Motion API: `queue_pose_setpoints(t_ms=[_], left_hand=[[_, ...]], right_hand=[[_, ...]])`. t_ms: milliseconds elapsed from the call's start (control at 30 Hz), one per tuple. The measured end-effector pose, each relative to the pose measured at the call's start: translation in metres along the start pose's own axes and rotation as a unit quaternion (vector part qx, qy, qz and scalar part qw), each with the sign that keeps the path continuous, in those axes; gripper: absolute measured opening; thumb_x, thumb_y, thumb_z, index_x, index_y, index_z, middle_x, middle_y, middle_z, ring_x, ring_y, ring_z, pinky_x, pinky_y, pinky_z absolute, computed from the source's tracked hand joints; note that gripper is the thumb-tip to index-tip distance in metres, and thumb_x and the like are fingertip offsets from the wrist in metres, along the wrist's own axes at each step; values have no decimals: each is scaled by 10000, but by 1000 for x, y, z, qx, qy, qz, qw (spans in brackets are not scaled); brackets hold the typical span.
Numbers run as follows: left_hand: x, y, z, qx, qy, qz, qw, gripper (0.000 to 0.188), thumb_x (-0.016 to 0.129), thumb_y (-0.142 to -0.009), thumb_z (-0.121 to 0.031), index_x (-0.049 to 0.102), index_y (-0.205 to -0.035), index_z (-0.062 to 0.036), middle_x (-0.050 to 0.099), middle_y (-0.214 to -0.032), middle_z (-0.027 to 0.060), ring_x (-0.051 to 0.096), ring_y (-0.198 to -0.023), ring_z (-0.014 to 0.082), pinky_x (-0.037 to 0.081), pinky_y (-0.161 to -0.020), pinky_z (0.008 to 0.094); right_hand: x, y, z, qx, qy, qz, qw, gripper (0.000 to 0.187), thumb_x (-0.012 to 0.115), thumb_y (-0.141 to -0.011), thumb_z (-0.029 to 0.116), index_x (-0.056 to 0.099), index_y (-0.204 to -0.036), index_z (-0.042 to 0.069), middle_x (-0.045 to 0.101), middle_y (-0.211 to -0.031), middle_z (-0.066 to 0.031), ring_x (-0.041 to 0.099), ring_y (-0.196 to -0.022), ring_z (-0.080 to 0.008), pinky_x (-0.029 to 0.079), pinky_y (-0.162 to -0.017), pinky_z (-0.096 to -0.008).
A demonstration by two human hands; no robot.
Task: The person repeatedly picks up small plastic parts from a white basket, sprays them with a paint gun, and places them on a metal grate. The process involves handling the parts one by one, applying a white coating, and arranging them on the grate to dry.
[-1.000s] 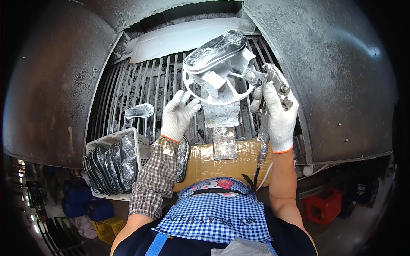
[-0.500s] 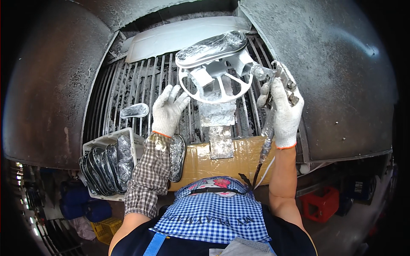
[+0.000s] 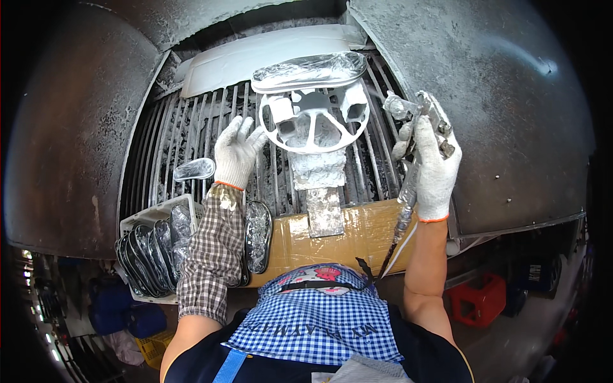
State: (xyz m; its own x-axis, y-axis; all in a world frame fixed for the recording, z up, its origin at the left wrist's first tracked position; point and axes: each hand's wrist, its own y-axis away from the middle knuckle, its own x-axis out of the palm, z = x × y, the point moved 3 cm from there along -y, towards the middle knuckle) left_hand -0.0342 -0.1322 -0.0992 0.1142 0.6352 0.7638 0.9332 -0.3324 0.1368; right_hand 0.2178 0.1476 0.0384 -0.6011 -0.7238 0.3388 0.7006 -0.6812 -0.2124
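Note:
My right hand [image 3: 436,167], in a white knit glove, grips a spray gun [image 3: 414,127] coated in pale residue, its nozzle end toward the wheel. A hose runs from it toward my apron. My left hand [image 3: 235,153], also gloved, hangs open with its fingers apart, beside the left rim of a white spoked wheel [image 3: 313,137]; whether it touches the rim I cannot tell. On top of that wheel rests a shoe sole [image 3: 310,71], its face covered in shiny clear film. The wheel stands on a crusted metal support [image 3: 324,210].
A white basket [image 3: 159,210] of several film-covered soles stands at my left elbow. Another sole [image 3: 258,236] lies beside my left forearm, and a smaller one [image 3: 195,169] on the metal grate [image 3: 153,150]. Brown cardboard [image 3: 287,246] covers the near edge. Metal walls [image 3: 511,127] flank the grate.
The wheel has turned a little, so the sole on it now lies nearly level across. My left hand and the spray gun in my right hand are slightly farther from the wheel.

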Motion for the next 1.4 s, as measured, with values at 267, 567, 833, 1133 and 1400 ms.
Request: queue_pose_setpoints(t_ms=[267, 567, 833, 1133, 1400], left_hand=[[-13, -18, 0, 17, 2, -29, 999, 269, 645, -1010, -178, 577, -1199, 1, 608, -1226, 186, 636, -1065, 348, 577, -930, 503], [-2, 66, 100, -104, 26, -63, 992, 154, 556, -966, -104, 604, -1067, 1, 676, -1043, 158, 700, -975, 328, 603, -915, 473], [37, 81, 115, -142, 93, 26, 985, 416, 610, -981, -121, 542, -1347, 65, 619, -1362, 279, 606, -1288, 466, 494, -1144, 598], [34, 78, 96, -120, 51, 30, 991, 444, 620, -969, -137, 536, -1336, 99, 630, -1352, 294, 637, -1251, 454, 515, -1136, 585], [16, 68, 87, -119, 56, 35, 991, 408, 628, -971, -157, 577, -1301, 77, 633, -1354, 295, 640, -1255, 457, 531, -1114, 568]], right_hand=[[-14, 4, 11, -30, 36, -24, 999, 461, 645, -1084, 135, 539, -1502, -29, 687, -899, -34, 626, -698, -64, 540, -626, -224], [6, 40, 25, 17, 29, 23, 999, 483, 632, -1083, 112, 515, -1530, -32, 691, -933, -44, 627, -710, -69, 547, -645, -230], [0, 32, 20, 18, 55, 5, 998, 476, 651, -1078, 133, 543, -1523, 4, 692, -894, -33, 631, -714, -68, 517, -646, -232], [-16, 22, 27, -3, 38, -20, 999, 327, 607, -1104, 156, 623, -1385, -11, 695, -911, -44, 635, -712, -83, 533, -614, -235], [-15, 36, 37, 5, 44, -9, 999, 476, 636, -1087, 129, 525, -1521, -33, 684, -927, -45, 623, -751, -64, 544, -650, -224]])
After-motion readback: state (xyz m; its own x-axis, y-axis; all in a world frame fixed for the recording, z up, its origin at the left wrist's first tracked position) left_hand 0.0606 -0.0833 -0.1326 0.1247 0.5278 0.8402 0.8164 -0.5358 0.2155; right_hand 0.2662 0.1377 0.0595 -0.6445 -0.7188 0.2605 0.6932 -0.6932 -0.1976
